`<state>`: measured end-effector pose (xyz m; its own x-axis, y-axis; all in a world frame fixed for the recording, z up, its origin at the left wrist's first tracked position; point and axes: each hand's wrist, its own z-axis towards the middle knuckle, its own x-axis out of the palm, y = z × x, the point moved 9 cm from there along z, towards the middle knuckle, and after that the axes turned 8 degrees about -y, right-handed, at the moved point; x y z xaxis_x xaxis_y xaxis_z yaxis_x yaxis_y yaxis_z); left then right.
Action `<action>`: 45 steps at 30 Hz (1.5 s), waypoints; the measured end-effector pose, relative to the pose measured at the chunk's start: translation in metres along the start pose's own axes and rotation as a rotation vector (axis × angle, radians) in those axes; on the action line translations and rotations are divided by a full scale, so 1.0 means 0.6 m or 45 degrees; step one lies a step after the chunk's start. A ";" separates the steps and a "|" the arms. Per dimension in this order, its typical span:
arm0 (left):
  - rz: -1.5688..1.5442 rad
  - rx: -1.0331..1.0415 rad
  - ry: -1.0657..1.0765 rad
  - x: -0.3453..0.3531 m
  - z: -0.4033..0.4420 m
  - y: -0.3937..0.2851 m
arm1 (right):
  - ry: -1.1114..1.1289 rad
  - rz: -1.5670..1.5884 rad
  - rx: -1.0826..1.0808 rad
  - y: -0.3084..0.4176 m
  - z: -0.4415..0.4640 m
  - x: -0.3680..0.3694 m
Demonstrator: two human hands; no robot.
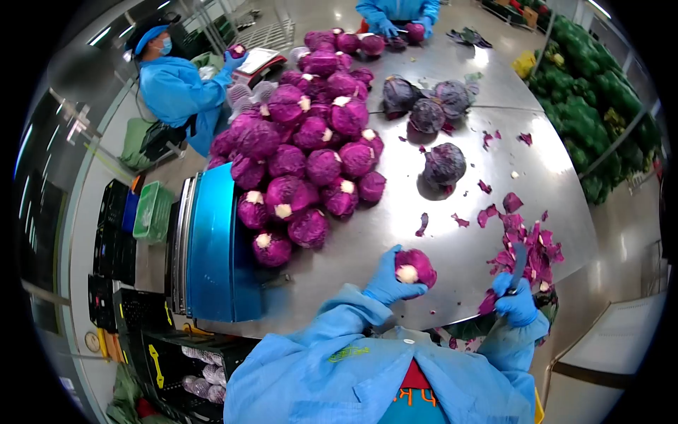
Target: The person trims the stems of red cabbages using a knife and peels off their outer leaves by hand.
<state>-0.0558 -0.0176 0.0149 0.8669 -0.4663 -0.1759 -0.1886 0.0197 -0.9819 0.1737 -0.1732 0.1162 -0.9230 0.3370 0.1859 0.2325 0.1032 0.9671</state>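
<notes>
My left hand (pixel 388 283), in a blue glove, is closed around a trimmed red cabbage (pixel 418 271) with its pale cut stem toward me, over the table's near edge. On the right, my right hand (pixel 518 304), also gloved in blue, grips a knife (pixel 520 263) whose blade points up and away from me. Purple leaf scraps (pixel 533 247) lie in a heap just beyond the knife. To the left rises a large pile of trimmed red cabbages (pixel 307 159), many showing white stem ends. Darker untrimmed cabbages (pixel 445 166) rest on the metal table (pixel 367 244) beyond my hands.
A blue metal panel (pixel 212 247) stands at the table's left edge. Black crates (pixel 145 311) and a green basket (pixel 152 212) are on the left. One co-worker (pixel 180 85) stands at left, another (pixel 397 14) at the far end. Green net sacks (pixel 579 92) are stacked right.
</notes>
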 end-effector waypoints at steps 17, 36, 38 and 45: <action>-1.403 -0.488 0.467 0.107 0.012 0.029 | -0.487 -0.560 0.072 -0.151 0.052 -0.054; -2.046 -1.154 -0.032 0.150 -0.015 0.056 | -0.567 0.048 -0.060 -0.174 0.042 0.063; -2.021 -1.159 -0.079 0.148 -0.017 0.054 | -0.517 -0.176 -0.251 -0.128 0.038 0.089; -2.095 -1.172 0.096 0.156 -0.017 0.056 | 0.235 -0.050 -0.066 -0.164 0.021 0.163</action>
<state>0.0140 -0.0697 -0.0339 0.4018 0.4419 0.8021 0.5196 -0.8312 0.1977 0.0645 -0.1383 0.0373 -0.9727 0.1558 0.1721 0.1836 0.0629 0.9810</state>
